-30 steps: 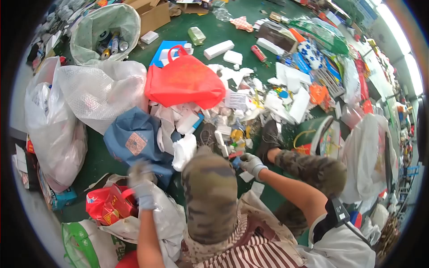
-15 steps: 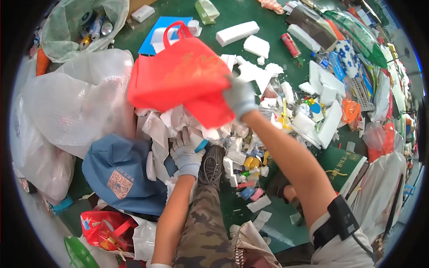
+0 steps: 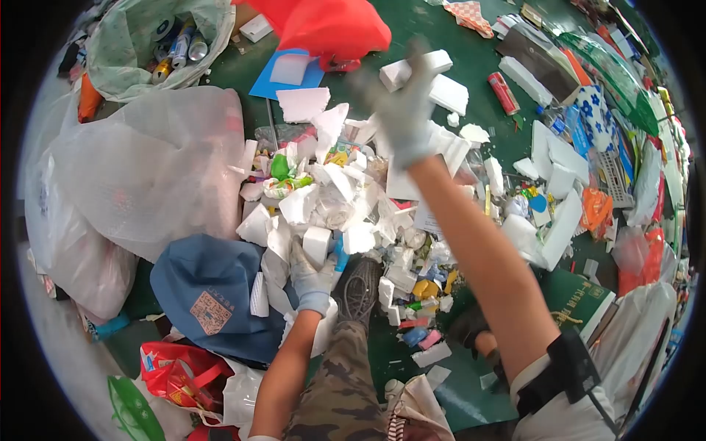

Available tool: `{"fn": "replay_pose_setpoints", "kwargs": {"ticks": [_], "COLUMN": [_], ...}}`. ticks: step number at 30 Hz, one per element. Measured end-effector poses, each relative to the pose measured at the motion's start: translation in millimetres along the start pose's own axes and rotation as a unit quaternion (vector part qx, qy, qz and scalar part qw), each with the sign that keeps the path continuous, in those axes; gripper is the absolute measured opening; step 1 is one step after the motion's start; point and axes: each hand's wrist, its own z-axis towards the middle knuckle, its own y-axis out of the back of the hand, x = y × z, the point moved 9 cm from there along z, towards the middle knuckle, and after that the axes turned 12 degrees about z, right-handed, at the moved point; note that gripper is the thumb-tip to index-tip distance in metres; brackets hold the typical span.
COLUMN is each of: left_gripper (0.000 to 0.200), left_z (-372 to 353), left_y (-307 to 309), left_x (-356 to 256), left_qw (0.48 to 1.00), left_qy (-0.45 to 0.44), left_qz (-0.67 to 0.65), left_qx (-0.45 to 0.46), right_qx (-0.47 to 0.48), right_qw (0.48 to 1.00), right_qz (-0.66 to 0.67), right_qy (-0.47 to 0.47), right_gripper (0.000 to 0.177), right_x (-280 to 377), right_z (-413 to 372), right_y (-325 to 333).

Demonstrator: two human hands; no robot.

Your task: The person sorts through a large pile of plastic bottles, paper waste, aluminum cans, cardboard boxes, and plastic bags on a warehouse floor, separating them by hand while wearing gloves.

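Observation:
A red bag (image 3: 331, 28) is at the top of the view, apart from my right hand (image 3: 401, 103), which is gloved, blurred and spread with nothing in it. My left hand (image 3: 310, 278), also gloved, is low at the near side of the scrap pile, beside a white foam block (image 3: 317, 245) and a small blue piece (image 3: 340, 253). Its fingers are partly hidden among the scraps, so its grip is unclear. White foam pieces (image 3: 299, 204) and a green scrap (image 3: 280, 167) lie in the pile ahead of it.
A lined sack (image 3: 118, 62) with cans stands at the upper left, above large translucent bags (image 3: 169, 162). A blue cloth bag (image 3: 206, 294) lies left of my left arm. A red can (image 3: 503, 93), a green book (image 3: 573, 298) and mixed waste are on the right.
The red bag has left my right hand and moved up and away, uncovering the scrap pile. My right hand has opened and risen. My left hand stays low near the foam.

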Motion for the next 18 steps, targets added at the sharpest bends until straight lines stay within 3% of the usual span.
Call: {"fn": "replay_pose_setpoints", "kwargs": {"ticks": [1, 2, 3, 5, 6, 8, 9, 10, 11, 13, 14, 15, 16, 17, 18], "left_gripper": [0.086, 0.085, 0.085, 0.084, 0.082, 0.08, 0.078, 0.078, 0.078, 0.077, 0.07, 0.07, 0.066, 0.061, 0.057], "left_z": [1.8, 2.2, 1.7, 6.6, 9.3, 12.5, 12.5, 12.3, 9.4, 5.0, -2.9, -5.4, -3.2, -7.0, -4.3], "left_y": [1.9, 1.4, -0.3, 0.4, -1.0, 1.3, 3.0, 13.4, 20.7, 57.3, 69.9, 67.1, 34.0, -1.3, -17.1], "left_x": [-1.4, -4.4, -6.6, -8.4, -6.0, 2.6, 7.0, 10.7, 4.6, -33.2, -58.1, -57.5, -57.5, -54.3, -47.3], "left_qw": [1.0, 1.0, 0.999, 0.998, 0.997, 0.997, 0.995, 0.991, 0.99, 0.984, 0.962, 0.963, 0.971, 0.958, 0.955], "left_qy": [0.003, 0.006, 0.007, 0.022, 0.038, 0.058, 0.073, 0.121, 0.123, -0.002, -0.138, -0.135, -0.161, -0.184, -0.153], "left_qz": [-0.001, 0.014, 0.029, 0.03, 0.032, -0.008, -0.051, -0.062, -0.063, 0.134, 0.148, 0.144, 0.173, 0.199, 0.238], "left_qx": [-0.004, 0.017, 0.04, 0.046, 0.052, 0.046, 0.039, 0.005, 0.006, -0.113, -0.185, -0.185, -0.044, 0.097, 0.095], "right_qx": [0.101, 0.219, 0.318, 0.475, 0.477, 0.474, 0.424, 0.415, 0.36, 0.309, 0.305, 0.301, 0.303, 0.222, 0.136], "right_qw": [0.982, 0.962, 0.912, 0.762, 0.761, 0.769, 0.822, 0.813, 0.836, 0.863, 0.853, 0.842, 0.84, 0.876, 0.894], "right_qz": [-0.135, -0.166, -0.238, -0.441, -0.44, -0.421, -0.36, -0.359, -0.37, -0.339, -0.338, -0.338, -0.342, -0.247, -0.146], "right_qy": [0.081, -0.002, -0.106, -0.009, -0.011, -0.081, -0.122, -0.194, -0.188, -0.213, -0.254, -0.294, -0.292, -0.349, -0.4], "right_gripper": [0.089, 0.089, 0.09, 0.077, 0.077, 0.06, 0.042, 0.034, 0.026, 0.026, 0.027, 0.029, 0.029, 0.03, 0.03], "right_x": [-16.1, -40.2, -55.4, -81.1, -92.7, -108.2, -105.1, -116.9, -110.7, -86.3, -94.9, -107.8, -112.0, -115.3, -120.3], "right_z": [-36.5, -84.0, -127.6, -197.7, -204.5, -211.1, -201.6, -202.1, -189.4, -172.3, -179.3, -190.2, -198.7, -205.7, -216.7], "right_y": [-16.1, -30.3, -43.3, -57.1, -52.4, -33.5, -15.5, 5.3, 24.2, 56.0, 78.8, 102.2, 118.5, 138.9, 156.9]}}
